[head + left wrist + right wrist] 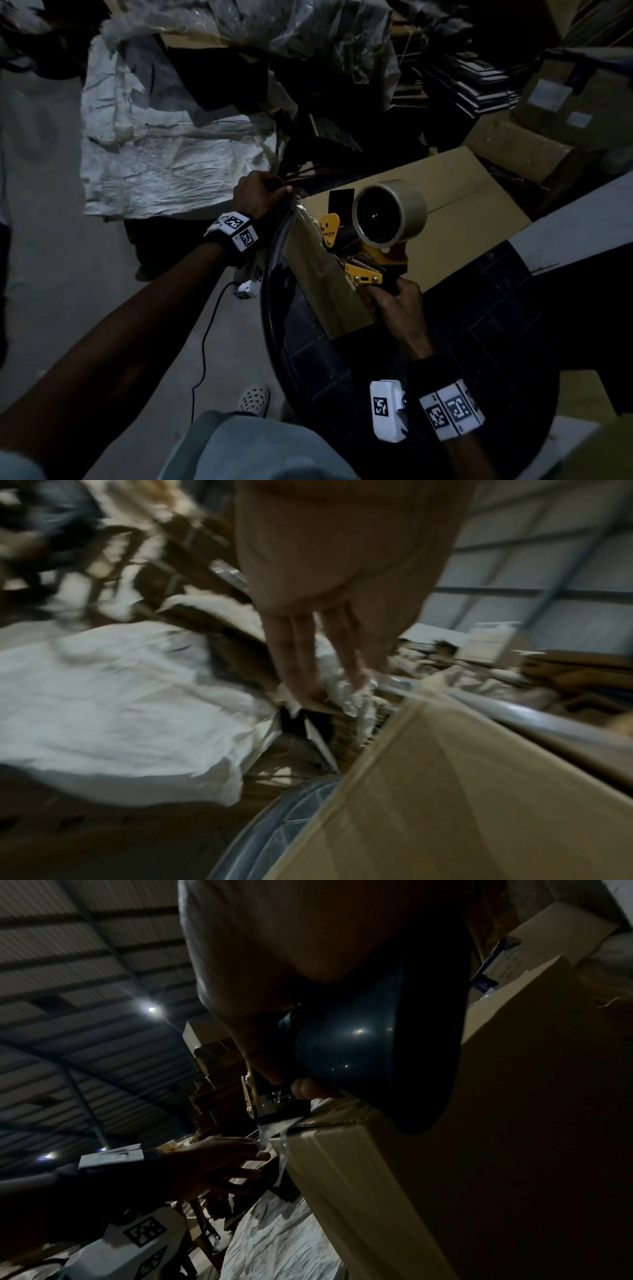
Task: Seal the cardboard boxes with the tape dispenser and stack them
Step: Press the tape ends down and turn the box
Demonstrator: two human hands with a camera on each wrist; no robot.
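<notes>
Blurred left-wrist view; dispenser handle (pixel 390 291) hidden.

The left hand (pixel 259 196) reaches forward on a nearly straight arm, its fingers (pixel 255 1154) pinching a clear strip of tape (pixel 265 1133), while the right hand (pixel 399 301), closer to the body, curls around the dark handle of the yellow tape dispenser (pixel 368 248).

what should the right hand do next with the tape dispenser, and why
Probably draw the tape dispenser back toward the body along the cardboard box. The right hand grips its handle, and the left hand pinches the loose tape end at the box's far corner, so a strip looks started but not yet laid.
</notes>
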